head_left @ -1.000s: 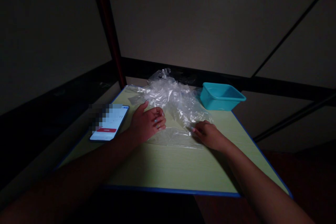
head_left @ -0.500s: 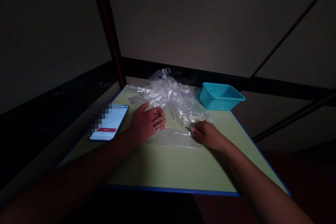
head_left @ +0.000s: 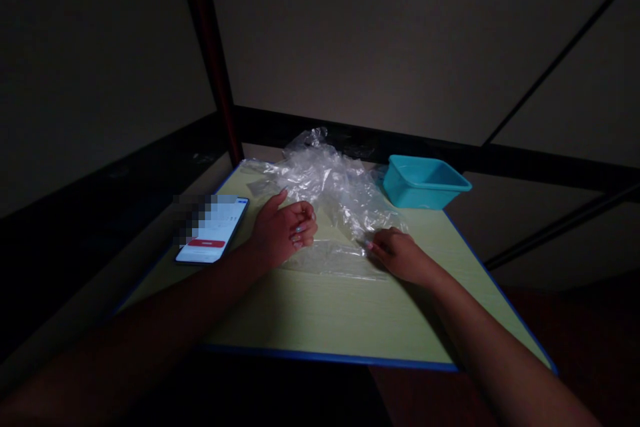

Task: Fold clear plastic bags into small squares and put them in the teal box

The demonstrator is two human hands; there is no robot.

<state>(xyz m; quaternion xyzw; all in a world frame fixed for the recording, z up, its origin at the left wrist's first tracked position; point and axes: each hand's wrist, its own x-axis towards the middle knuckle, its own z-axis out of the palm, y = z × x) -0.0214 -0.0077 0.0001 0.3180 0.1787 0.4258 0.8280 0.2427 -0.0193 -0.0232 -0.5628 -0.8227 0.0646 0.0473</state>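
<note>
A crumpled clear plastic bag (head_left: 333, 183) spreads over the middle and back of the table, its flatter edge lying toward me. My left hand (head_left: 284, 230) is at the bag's near left side, turned on its edge, with the thumb raised apart and the other fingers loosely curled around nothing. At the bag's near right corner, my right hand (head_left: 400, 255) has its thumb and fingers pinched on the plastic. The rest of those right fingers are partly hidden behind the hand.
A lit phone (head_left: 215, 230) lies at the table's left edge, part of its screen blurred out. A turquoise plastic basin (head_left: 425, 193) stands at the back right corner. The pale table (head_left: 330, 320) has a blue rim, and a wall rises behind it.
The whole view has shifted slightly. Both hands and the bag stay in almost the same places; the curled left fingers have moved only a little.
</note>
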